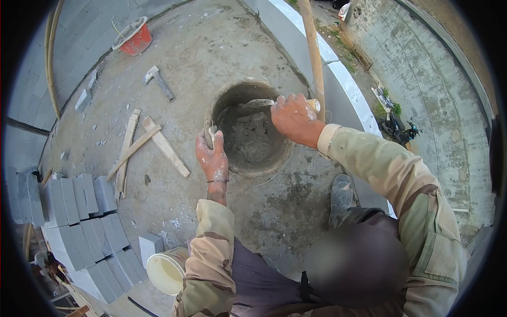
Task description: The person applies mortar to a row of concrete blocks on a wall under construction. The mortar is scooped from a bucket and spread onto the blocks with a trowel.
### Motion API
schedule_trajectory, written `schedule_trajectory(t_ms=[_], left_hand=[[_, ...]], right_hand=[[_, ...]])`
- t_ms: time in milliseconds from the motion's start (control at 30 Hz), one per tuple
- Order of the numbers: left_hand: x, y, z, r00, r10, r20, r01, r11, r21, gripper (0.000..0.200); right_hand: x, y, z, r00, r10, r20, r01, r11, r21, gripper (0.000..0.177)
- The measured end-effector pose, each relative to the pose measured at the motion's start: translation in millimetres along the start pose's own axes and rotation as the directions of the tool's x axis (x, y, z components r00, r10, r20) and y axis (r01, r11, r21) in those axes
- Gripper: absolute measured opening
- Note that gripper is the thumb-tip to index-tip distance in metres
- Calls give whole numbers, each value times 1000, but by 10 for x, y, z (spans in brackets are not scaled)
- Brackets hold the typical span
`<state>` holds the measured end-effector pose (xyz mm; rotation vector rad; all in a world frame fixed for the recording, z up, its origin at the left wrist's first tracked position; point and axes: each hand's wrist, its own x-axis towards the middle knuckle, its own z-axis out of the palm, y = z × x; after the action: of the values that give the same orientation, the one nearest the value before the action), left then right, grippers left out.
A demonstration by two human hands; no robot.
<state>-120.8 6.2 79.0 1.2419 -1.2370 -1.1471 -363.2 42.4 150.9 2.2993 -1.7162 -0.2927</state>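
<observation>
My right hand (298, 119) is closed around the wooden handle of a trowel (257, 104). The trowel's blade points left over a round tub (285, 157) that stands on the floor in front of me. Grey mortar (249, 134) lies in the bottom of the tub, lumpy and wet-looking. At the tub's left rim is my left hand (213, 158), its thumb and fingers pinched together on something small and greyish that I cannot make out. Both hands carry smears of mortar.
A hammer (158, 83) and crossed wooden boards (165, 149) lie left of the tub. Stacked grey blocks (79, 245) and a white bucket (165, 273) stand at lower left, a red bucket (138, 40) at the back. A wooden pole (313, 53) rises by the low wall (346, 87).
</observation>
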Motion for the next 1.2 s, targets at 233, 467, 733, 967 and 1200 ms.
schedule_trajectory(t_ms=[233,467,733,967,1200], left_hand=[[-93,52,28,997,47,60,-49,998,33,33],[-64,29,-31,999,40,13,-40,999,5,29],[-80,-11,135,995,96,29,-97,993,67,32],[-245,203,366,980,197,-4,-193,964,181,32],[-230,111,303,989,143,33,-145,985,89,35]], right_hand=[[113,-580,117,997,-67,-37,64,996,-69,19],[-345,-717,142,950,-307,-57,302,950,-78,21],[69,18,121,946,-157,-284,89,967,-239,13],[-31,8,221,963,-256,-82,196,877,-440,15],[-212,-165,-165,883,-354,308,438,858,-269,7]])
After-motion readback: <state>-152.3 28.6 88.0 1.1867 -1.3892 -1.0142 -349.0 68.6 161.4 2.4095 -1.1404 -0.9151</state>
